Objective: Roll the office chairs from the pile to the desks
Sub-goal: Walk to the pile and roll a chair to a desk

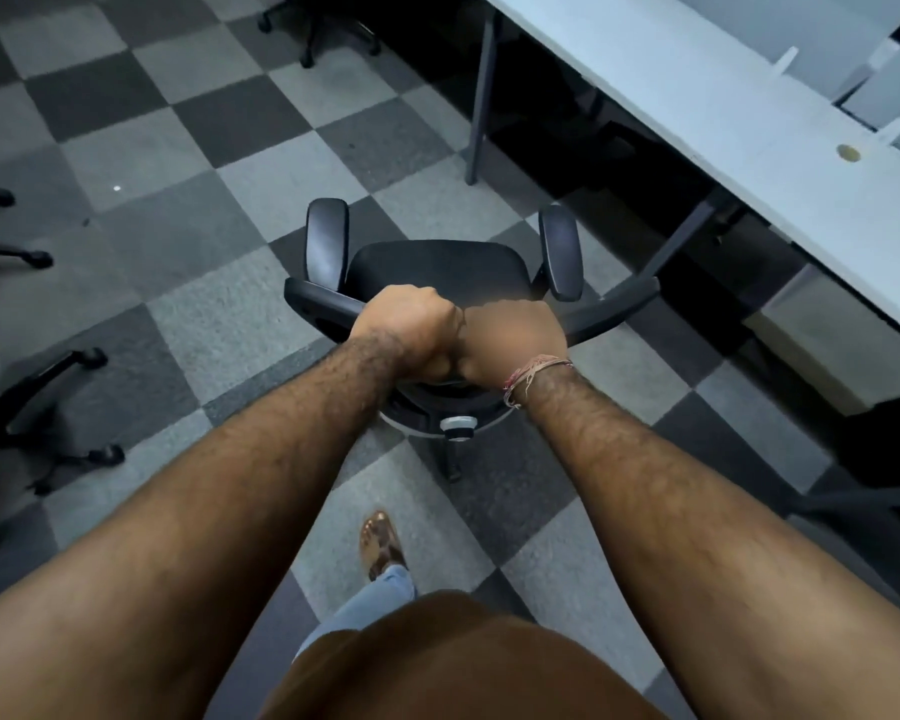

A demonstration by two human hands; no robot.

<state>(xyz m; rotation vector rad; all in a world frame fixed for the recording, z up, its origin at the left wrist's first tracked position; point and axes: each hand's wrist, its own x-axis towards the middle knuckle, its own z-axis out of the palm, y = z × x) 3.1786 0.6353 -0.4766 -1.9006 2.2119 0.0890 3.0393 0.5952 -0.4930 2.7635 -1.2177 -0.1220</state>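
A black office chair (440, 272) with two armrests stands on the checkered carpet in front of me, its seat facing away. My left hand (406, 327) and my right hand (513, 337) sit side by side, both gripping the top edge of its backrest. A thread bracelet is tied round my right wrist. The chair's base is mostly hidden under the seat; one caster shows below. A long white desk (697, 111) runs along the right, its near edge just right of the chair.
Bases and casters of other black chairs (37, 402) crowd the left edge, and another chair base (315, 23) lies at the top. Grey desk legs (481, 96) stand ahead right. Open carpet stretches ahead left. My sandalled foot (380, 545) is behind the chair.
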